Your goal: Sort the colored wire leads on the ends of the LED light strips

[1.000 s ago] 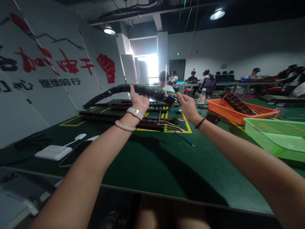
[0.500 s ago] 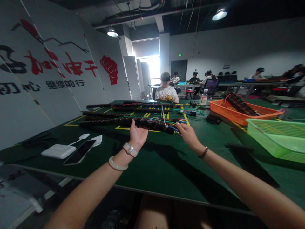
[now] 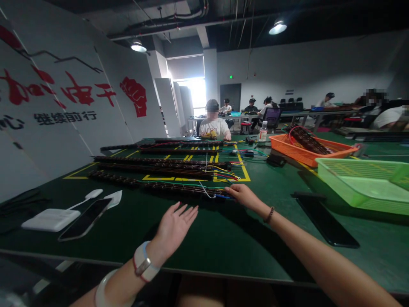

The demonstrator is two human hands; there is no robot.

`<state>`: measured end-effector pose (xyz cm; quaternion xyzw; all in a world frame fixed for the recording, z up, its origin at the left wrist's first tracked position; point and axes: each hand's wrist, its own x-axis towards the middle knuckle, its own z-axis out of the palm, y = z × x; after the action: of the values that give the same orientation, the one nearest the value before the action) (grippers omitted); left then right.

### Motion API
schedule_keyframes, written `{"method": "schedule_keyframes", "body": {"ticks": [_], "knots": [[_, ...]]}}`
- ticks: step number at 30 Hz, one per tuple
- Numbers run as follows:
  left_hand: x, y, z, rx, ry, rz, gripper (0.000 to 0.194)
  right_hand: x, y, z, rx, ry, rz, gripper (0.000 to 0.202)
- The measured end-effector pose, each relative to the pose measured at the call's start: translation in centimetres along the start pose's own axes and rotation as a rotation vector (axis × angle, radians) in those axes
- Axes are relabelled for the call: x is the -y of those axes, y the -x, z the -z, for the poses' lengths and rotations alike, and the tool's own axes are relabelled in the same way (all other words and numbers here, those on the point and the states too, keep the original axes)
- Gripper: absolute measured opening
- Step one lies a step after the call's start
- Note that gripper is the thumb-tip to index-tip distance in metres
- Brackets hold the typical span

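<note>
A long dark wire bundle [image 3: 172, 187] lies on the green table along its near side, a green wire running over it. A white cable tie [image 3: 208, 192] stands out from it near its right end. My right hand [image 3: 247, 198] pinches the coloured wires at that end. My left hand [image 3: 175, 226] is just in front of the bundle, apart from it, palm partly up and fingers stretched out, holding nothing. Behind lie several similar dark bundles [image 3: 156, 168], with yellow, red and blue wire ends [image 3: 228, 174] at the right.
To the right are an orange basket [image 3: 343, 150] with a dark bundle in it, a green basket [image 3: 361, 185] and a flat black object [image 3: 329, 224]. A phone [image 3: 84, 219] and white power bank [image 3: 51, 219] lie left. A person [image 3: 212, 123] sits opposite, near a bottle [image 3: 263, 131].
The near bundle has come down toward me onto the table. My left hand has let go of it and drawn back; my right hand still holds the wire end.
</note>
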<state>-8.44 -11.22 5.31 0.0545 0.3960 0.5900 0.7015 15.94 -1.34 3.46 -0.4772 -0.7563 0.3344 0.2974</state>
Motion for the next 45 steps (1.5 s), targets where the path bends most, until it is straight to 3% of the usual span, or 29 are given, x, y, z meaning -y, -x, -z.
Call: {"method": "schedule_keyframes", "body": {"ticks": [2,6,10,16,24,32,39,45], "knots": [[1.7,1.1,-0.2,0.043,-0.107,0.138,0.050,-0.9,0.1,0.2,0.110,0.004,-0.017,0.051],[4.2,1.9,-0.8,0.410,-0.356,0.474,0.038,-2.2,0.4,1.0,0.259,0.085,0.030,0.055],[5.7,0.1,-2.3,0.571,-0.487,0.545,0.028,-3.2,0.7,1.5,0.258,0.072,0.052,0.056],[7.8,-3.6,-4.6,0.568,-0.502,0.562,0.026,-3.4,0.8,1.6,0.293,0.037,0.050,0.052],[9.2,-5.4,-6.4,0.582,-0.526,0.498,0.018,-2.9,0.1,2.4,0.478,-0.057,0.074,0.040],[9.2,-7.5,-7.3,0.587,-0.503,0.529,0.019,-3.6,-1.2,1.0,0.316,-0.123,0.030,0.043],[8.8,-7.9,-6.4,0.615,-0.383,0.572,0.013,-4.2,-0.5,1.4,0.089,0.047,0.031,0.039],[9.1,-7.6,-6.2,0.576,-0.370,0.518,0.013,-4.1,0.0,1.3,0.111,0.020,0.019,0.045]]}}
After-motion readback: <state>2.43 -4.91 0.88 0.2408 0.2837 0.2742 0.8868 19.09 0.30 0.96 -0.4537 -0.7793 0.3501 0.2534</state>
